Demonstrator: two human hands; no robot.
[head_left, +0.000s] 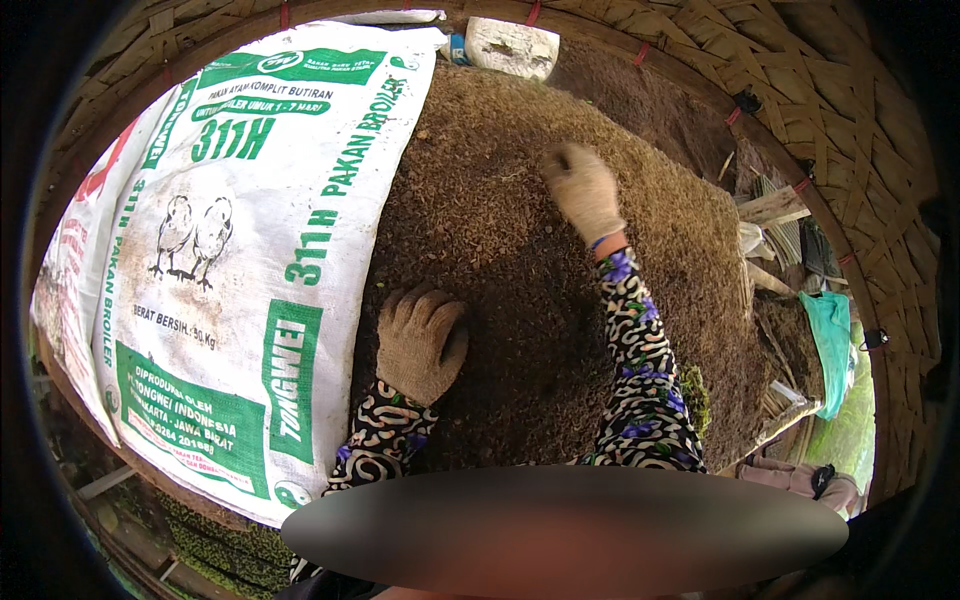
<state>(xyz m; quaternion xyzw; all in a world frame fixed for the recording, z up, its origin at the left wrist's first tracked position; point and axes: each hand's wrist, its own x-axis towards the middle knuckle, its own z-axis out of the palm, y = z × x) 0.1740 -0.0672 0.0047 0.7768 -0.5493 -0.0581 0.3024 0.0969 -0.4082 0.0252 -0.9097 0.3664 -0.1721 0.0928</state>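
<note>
Both my hands wear tan knitted gloves over a bed of dark, crumbly soil [510, 320]. My left hand [422, 340] lies low on the soil, beside the edge of a white woven sack [180, 310] with green printing. Its fingers are slightly apart and its thumb bends inward; nothing shows in it. Farther off and to the right, my right hand [582, 190] hovers over or touches the lighter brown, husk-strewn part of the bed. The fingers of that hand are curled closed, and whatever they hold is hidden.
At the far edge sits a whitish block [512, 50]. A turquoise cloth [827, 350] hangs at the right, near wooden pieces [775, 208]. A green mossy clump [693, 400] lies beside my right forearm. The woven brim [850, 130] frames the view.
</note>
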